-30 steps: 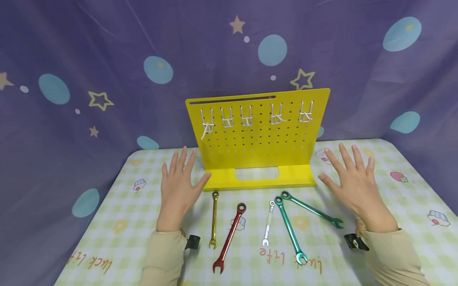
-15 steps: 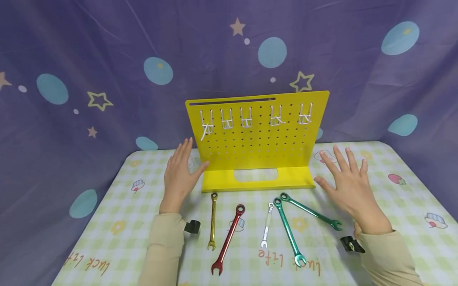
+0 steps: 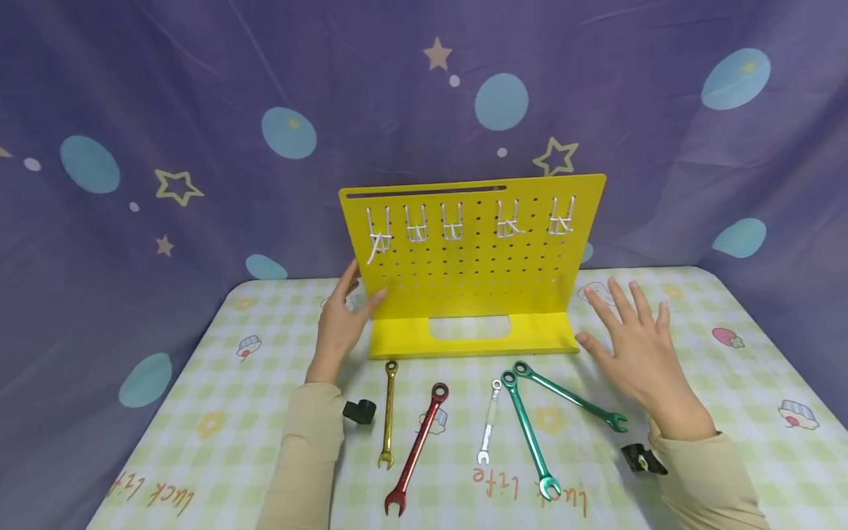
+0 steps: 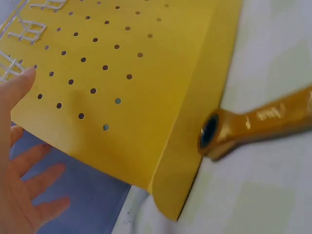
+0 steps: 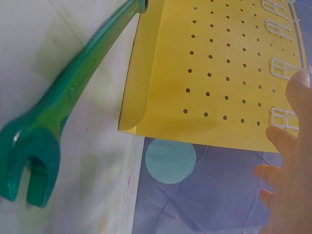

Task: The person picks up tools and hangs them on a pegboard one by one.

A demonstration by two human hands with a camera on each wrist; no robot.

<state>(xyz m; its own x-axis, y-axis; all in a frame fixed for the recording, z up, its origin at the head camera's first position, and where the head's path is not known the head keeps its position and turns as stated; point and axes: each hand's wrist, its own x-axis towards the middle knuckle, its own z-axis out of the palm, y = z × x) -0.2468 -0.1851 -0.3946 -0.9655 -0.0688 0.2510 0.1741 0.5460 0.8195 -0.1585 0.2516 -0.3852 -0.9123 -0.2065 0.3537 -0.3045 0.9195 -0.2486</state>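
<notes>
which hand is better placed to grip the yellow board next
Probably the left hand: its thumb is in front of the yellow board, its fingers past the left edge. The right hand is spread, its fingers clear of the right edge.

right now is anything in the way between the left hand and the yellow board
Nothing visible does: the left hand is beside the left edge of the yellow board, and the gold wrench lies outside that gap.

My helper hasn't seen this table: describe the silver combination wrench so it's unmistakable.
Start at the standing yellow pegboard. On the checked tablecloth in front of it, look between the red combination wrench and the two green wrenches. The silver combination wrench looks shortest of all five and is the only silver one.
</notes>
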